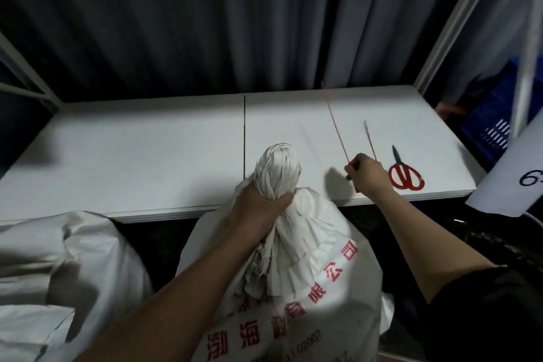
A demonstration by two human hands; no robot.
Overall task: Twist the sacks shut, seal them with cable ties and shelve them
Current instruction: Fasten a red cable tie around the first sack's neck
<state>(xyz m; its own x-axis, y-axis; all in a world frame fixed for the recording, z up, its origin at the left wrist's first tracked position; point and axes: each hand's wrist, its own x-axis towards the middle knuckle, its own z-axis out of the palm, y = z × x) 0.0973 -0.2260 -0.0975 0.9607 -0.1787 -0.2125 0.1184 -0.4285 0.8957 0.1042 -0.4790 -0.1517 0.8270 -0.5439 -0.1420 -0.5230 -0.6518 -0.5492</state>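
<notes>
While the left hand (261,200) grips the soft sack (293,288) by its twisted neck, the right hand (367,176) pinches a thin, springy cable tie (338,132)

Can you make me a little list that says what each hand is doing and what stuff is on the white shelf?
left hand: grips the twisted neck of the sack, holding it shut
right hand: pinches a red cable tie above the shelf
shelf: white board, lit from the front
scissors: red handles, lying on the shelf right of the right hand
more ties: thin strips beside the scissors
second sack: white, at the left, top loose
crate: blue, beyond the shelf's right end
sack sealed: not yet, no tie round the neck
</notes>
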